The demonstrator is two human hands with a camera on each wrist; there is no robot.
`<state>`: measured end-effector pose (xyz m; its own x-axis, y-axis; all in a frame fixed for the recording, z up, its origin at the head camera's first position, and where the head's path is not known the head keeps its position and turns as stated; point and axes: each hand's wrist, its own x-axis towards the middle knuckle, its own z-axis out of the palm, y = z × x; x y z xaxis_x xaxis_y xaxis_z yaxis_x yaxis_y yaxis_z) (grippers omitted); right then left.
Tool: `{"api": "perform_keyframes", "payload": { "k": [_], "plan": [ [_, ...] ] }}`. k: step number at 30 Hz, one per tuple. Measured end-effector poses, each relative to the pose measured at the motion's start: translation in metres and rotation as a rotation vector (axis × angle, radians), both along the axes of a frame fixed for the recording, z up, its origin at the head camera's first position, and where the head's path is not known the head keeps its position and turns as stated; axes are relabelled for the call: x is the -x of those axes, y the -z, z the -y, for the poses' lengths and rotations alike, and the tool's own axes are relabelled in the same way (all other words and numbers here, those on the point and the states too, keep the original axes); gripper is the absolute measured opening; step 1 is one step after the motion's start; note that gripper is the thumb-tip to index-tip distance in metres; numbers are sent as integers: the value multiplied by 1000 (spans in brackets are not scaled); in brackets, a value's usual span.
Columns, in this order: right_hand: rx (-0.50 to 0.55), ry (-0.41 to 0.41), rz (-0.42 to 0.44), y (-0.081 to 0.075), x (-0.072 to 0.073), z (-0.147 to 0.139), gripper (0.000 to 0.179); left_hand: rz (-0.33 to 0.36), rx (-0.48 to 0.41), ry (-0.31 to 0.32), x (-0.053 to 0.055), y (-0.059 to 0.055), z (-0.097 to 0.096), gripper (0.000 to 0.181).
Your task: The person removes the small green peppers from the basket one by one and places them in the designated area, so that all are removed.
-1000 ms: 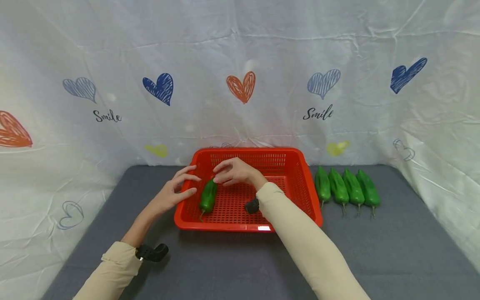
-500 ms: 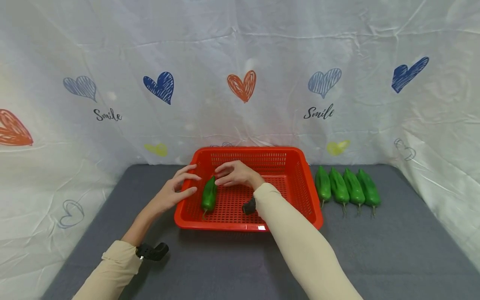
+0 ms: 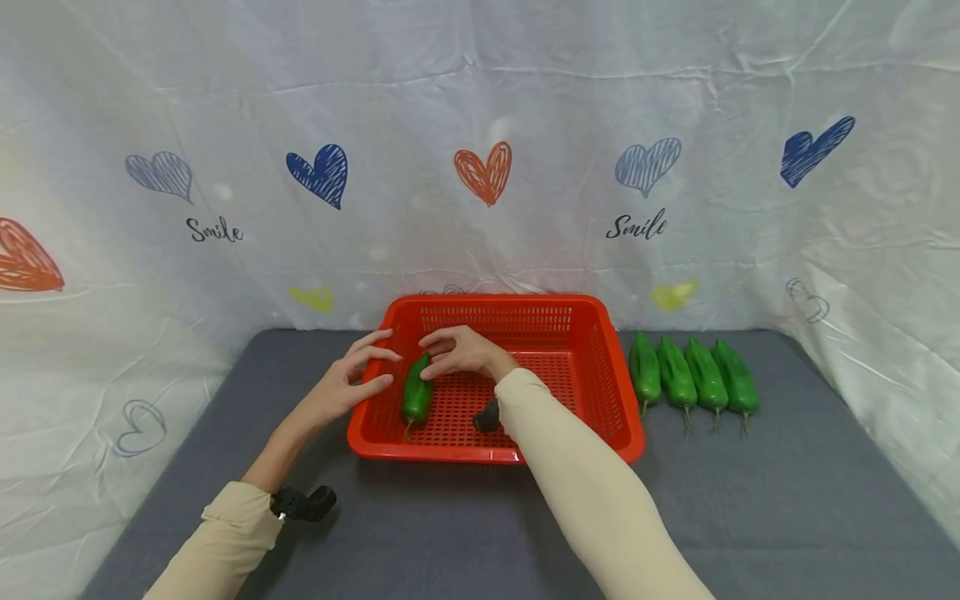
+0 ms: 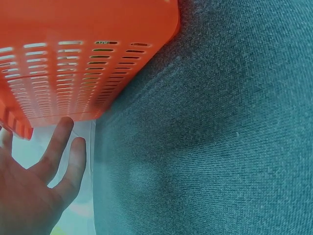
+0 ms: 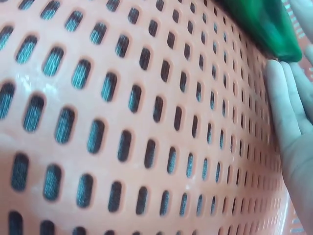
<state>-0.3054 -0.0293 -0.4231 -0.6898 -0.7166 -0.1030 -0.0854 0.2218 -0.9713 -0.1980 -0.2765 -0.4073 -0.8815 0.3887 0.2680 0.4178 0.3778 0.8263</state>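
Observation:
A green pepper (image 3: 416, 398) lies at the left inside the red plastic basket (image 3: 442, 453), its stem towards the front. My right hand (image 3: 468, 352) reaches into the basket at the pepper's far tip, thumb and fingers spread apart. In the right wrist view, the straight fingers (image 5: 282, 100) lie just by the tip of the pepper (image 5: 269, 24); whether they touch it is unclear. My left hand (image 3: 339, 390) stays at the basket's left rim with its fingers extended. The left wrist view shows that hand (image 4: 34, 191) beside the slotted basket wall (image 4: 83, 24).
Several more green peppers (image 3: 702, 375) lie side by side on the grey cloth (image 3: 787, 492), right of the basket. Behind the table hangs a white curtain (image 3: 555, 233) with printed hearts. A black wrist camera (image 3: 303, 505) sits on the left forearm.
The pepper in the basket has turned slightly and lies straighter front to back. My right hand has shifted a little left and forward-down over its tip. My left hand has stayed still.

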Motion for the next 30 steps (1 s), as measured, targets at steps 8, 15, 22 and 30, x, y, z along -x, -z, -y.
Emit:
{"api": "perform_keyframes", "payload": {
  "k": [8, 15, 22, 30],
  "plan": [
    [-16, 21, -44, -4, -3, 2, 45, 0, 1, -1, 0, -1, 0, 29],
    [42, 46, 29, -4, -5, 4, 39, -2, 2, 3, -1, -1, 0, 30],
    [68, 56, 113, 1, -3, 3, 38, -6, 5, 5, -2, 0, 1, 28],
    [97, -8, 216, 2, -2, 2, 42, -2, 10, -5, -2, -1, 0, 29]
  ]
}}
